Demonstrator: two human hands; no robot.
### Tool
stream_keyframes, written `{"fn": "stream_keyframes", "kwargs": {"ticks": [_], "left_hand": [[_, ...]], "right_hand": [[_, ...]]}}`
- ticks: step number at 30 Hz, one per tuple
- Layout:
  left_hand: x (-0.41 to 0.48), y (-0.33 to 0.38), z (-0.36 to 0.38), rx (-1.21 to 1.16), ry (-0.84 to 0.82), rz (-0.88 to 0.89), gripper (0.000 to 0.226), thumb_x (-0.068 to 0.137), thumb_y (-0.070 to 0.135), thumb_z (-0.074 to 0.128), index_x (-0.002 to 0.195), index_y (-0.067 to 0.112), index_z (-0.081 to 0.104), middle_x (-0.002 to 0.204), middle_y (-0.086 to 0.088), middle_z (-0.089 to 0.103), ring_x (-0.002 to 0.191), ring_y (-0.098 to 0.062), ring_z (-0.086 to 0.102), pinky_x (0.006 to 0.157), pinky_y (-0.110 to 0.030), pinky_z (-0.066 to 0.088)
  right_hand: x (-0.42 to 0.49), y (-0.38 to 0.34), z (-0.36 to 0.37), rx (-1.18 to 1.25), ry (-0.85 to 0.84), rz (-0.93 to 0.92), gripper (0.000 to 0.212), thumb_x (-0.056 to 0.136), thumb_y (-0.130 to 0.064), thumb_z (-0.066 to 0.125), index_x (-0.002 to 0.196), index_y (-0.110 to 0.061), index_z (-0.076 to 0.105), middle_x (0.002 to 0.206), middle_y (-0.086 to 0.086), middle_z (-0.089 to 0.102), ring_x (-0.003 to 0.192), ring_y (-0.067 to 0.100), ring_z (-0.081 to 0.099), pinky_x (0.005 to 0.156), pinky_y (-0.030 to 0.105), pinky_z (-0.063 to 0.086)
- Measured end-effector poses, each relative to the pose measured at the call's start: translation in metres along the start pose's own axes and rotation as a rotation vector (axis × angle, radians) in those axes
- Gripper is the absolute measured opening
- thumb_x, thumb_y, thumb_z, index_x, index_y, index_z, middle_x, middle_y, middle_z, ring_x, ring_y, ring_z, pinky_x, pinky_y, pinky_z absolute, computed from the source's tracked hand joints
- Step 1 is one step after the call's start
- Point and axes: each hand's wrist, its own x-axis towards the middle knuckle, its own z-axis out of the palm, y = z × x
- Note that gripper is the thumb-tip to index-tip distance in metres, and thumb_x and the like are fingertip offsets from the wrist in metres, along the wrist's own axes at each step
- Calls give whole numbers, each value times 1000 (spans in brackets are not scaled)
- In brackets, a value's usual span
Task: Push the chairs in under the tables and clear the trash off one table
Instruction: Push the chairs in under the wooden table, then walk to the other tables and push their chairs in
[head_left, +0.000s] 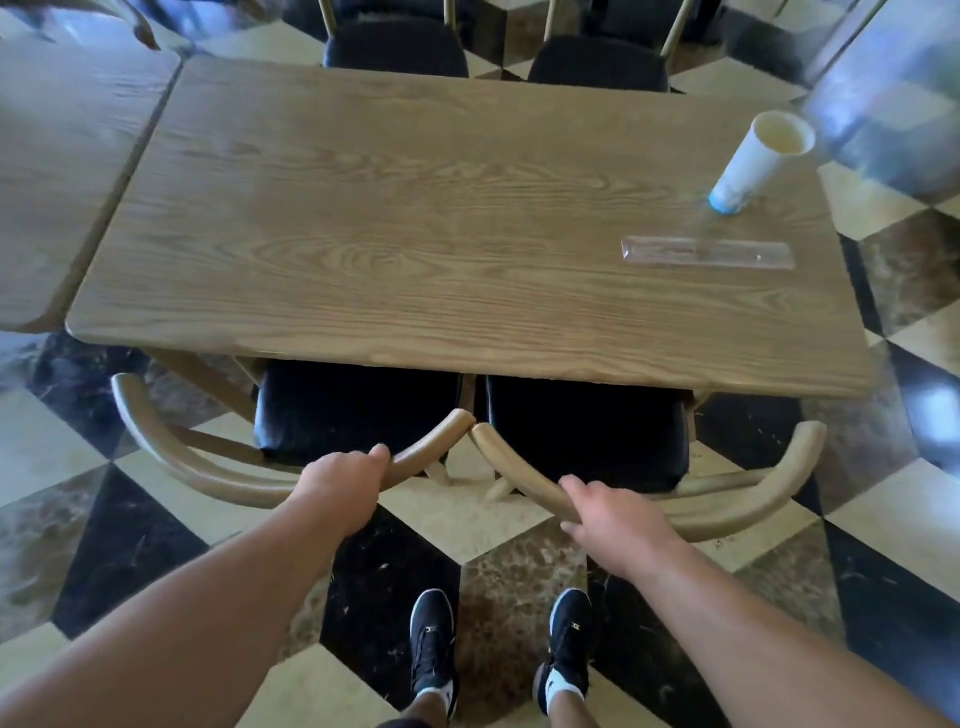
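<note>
Nearest the camera, two black shoes (432, 644) stand on the checkered floor (467, 525), each with a small pale mark on the tongue too blurred to read; beyond them, toward the table (415, 218), the left hand (340, 491) has its fingers curled shut over the curved wooden back of the left chair (332, 410), and the right hand (615, 525) grips the back of the right chair (587, 426) with fingers wrapped over the rail; both black seats sit partly under the table's near edge, their backrest tips almost touching; on the table's right end lies a clear flat plastic wrapper (707, 253), and just behind it stands a white paper cup (756, 161) with a blue base, no print legible; past the far edge two more dark-seated chairs (396, 52) are tucked in; a second table (62, 171) adjoins the left side.
</note>
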Motion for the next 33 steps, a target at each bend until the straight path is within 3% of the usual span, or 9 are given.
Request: {"fn": "stream_keyframes", "kwargs": {"ticks": [4,8,12,15,18,24,27,33], "left_hand": [[-3,-6,-2,17,-44,8,31,99,18,58,126,24,44,84,7,60,69,-13,60,55,-31,44],[-2,8,-30,1,-64,80,36,98,45,62,126,26,51,93,9,62,81,-15,63,65,-33,48],[-7,52,-102,-104,114,242,43,100,56,50,134,31,58,112,6,68,102,-20,63,76,-36,49],[-15,102,-174,-110,162,394,57,95,64,59,144,36,52,138,4,65,126,-24,59,93,-40,50],[-37,159,-241,-76,256,524,66,90,69,62,147,39,50,146,4,61,133,-24,55,105,-43,48],[-120,284,-340,-65,377,759,74,90,67,68,153,37,43,155,7,52,134,-22,56,103,-42,49],[-166,354,-375,-25,461,867,77,91,69,67,154,35,42,158,3,51,139,-23,53,109,-45,48],[-237,501,-411,62,669,1016,71,91,72,62,148,32,50,150,4,57,137,-20,51,109,-41,45]], "right_hand": [[-2,-3,3,25,17,27,41,106,-46,53,139,-28,39,112,1,62,99,28,65,76,45,54],[-7,-1,-19,76,75,27,57,102,-58,54,150,-31,39,133,-2,60,118,24,60,92,43,53],[-35,11,-76,128,315,40,66,100,-65,51,152,-26,44,145,-1,56,132,24,52,105,43,48],[-77,35,-123,104,452,106,62,100,-66,48,146,-24,51,141,-1,60,132,24,51,108,43,45],[-134,67,-161,72,558,219,65,99,-71,43,142,-23,56,134,-2,62,129,23,52,106,42,44],[-269,140,-206,89,765,459,68,95,-73,50,141,-23,54,134,2,63,125,26,56,98,44,52],[-338,185,-216,98,875,599,74,92,-77,50,147,-27,45,143,0,60,128,23,59,97,42,56],[-456,296,-225,41,1016,751,69,94,-78,46,143,-30,52,139,-5,63,126,20,58,101,38,50]]}}
